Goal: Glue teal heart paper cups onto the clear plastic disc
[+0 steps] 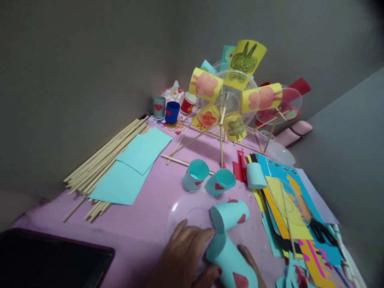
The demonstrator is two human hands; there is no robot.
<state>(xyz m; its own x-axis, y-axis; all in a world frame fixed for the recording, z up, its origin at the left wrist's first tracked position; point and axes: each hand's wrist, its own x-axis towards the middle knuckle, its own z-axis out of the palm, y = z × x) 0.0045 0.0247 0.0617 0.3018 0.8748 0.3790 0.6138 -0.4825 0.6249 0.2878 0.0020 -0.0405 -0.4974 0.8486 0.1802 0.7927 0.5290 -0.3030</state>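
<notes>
My left hand (184, 256) rests on the pink table cover at the bottom edge, thumb and fingers gripping a light-blue paper tube (231, 264) with a red heart on it. Only a few fingers of my right hand (250, 260) show, pressed against the tube's right side. Just beyond the tube lies a second light-blue tube with red hearts (229, 215), partly on a clear plastic plate (187, 210). Two small light-blue paper cups (195, 174) (220, 181) stand further back.
A skewer-and-paper wheel model (231, 96) stands at the back centre. Wooden skewers (105, 156) and light-blue paper sheets (135, 164) lie on the left. Coloured paper (294, 208) and scissors (322, 232) sit on the right, and a black tablet (51, 260) lies at the lower left.
</notes>
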